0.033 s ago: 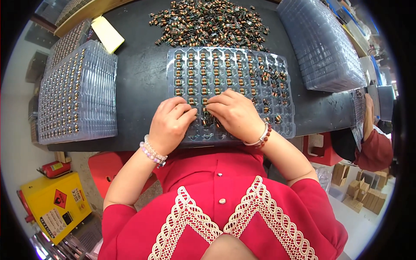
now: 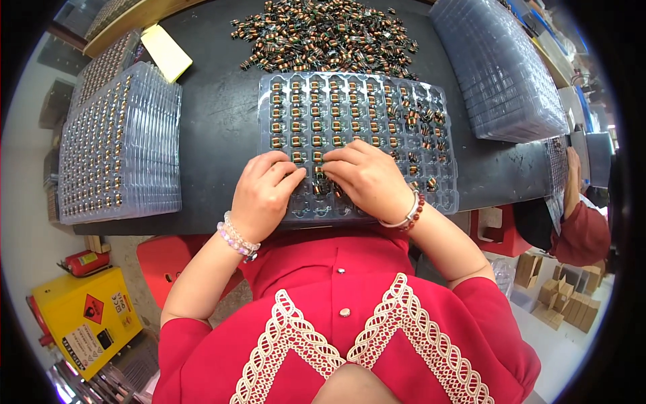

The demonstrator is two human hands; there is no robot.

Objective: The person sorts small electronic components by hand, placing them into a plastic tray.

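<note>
A clear plastic tray (image 2: 264,108) with rows of pockets lies in front of me. Small copper-wound coils (image 2: 317,126) fill its left and middle columns upright, while those toward the right lie jumbled. My left hand (image 2: 266,188) rests over the tray's near left part, its fingers curled and tips close together; whatever they may hold is hidden. My right hand (image 2: 369,176) reaches over the near middle with bent fingers, their tips at a copper coil (image 2: 319,171) in the third column. More loose coils lie partly hidden beneath its fingers.
Beyond the tray spreads a heap of loose coils (image 2: 330,37). At left stands a stack of filled trays (image 2: 151,148), with a yellow paper (image 2: 166,52) behind. Stacked clear trays (image 2: 501,74) rise at right. Another person's sleeve (image 2: 584,234) shows at far right.
My right fingertips have shifted very slightly to the right beside the third column. Everything else looks the same.
</note>
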